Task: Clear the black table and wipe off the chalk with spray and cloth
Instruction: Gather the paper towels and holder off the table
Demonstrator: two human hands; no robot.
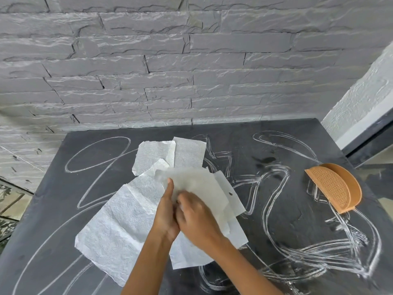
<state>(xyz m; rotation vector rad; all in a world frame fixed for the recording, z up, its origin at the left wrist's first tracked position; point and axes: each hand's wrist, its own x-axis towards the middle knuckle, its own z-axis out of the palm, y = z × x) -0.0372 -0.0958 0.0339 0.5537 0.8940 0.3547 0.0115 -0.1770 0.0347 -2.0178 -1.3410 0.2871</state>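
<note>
Thin white paper tissue sheets [123, 226] lie loose on the chalk-marked black table [53, 241], under and beside both hands. The left hand [168, 211] pinches one limp sheet [191, 182] just above it. The blurred right hand [197, 220] meets that sheet too, though I cannot tell its grip. The sheets look featherlight, soft and easily torn, so bunch them loosely.
</note>
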